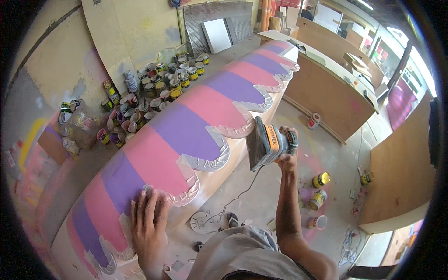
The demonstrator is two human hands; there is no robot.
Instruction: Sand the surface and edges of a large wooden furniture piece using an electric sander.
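A long curved awning-like panel (186,114) in pink and purple stripes runs from the lower left to the upper right. Wrinkled masking tape (210,162) lines its scalloped front edge. My left hand (150,224) rests with fingers stretched out on the taped edge at the near end. In my right hand (288,154) is a black electric sander (267,142) with an orange label, raised just off the scalloped edge. Its flat pad faces the panel, and its cord (240,193) trails down to the floor. My right fingers wrap round the sander's body, partly hidden behind it.
Many paint cans (158,86) crowd the floor behind the panel. More cans (318,199) stand at my right, near a loose cable (349,247). A wooden counter (326,88) stands beyond the panel's far end, and a brown board (396,163) is at the right. A round white disc (204,223) lies near my feet.
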